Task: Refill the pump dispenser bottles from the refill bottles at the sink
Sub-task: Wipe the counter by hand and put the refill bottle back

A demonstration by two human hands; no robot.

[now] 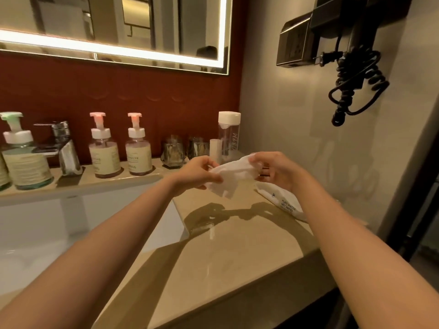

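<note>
Along the beige stone ledge (pixel 142 177) behind the sink I see a green-topped pump bottle (pixel 22 153) with bluish liquid low inside, then two pink-topped pump bottles (pixel 103 148) (pixel 138 147), nearly empty. A clear white-capped refill bottle (pixel 228 136) stands near the ledge's right corner. My left hand (pixel 198 173) and right hand (pixel 276 170) each pinch the white wet wipe (pixel 234 175) above the counter.

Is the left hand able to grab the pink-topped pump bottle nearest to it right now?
Probably not straight away. The left hand and right hand are both holding a white wet wipe. The pink-topped pump bottle stands on the ledge with nothing between, so it looks reachable once the wipe is let go.
</note>
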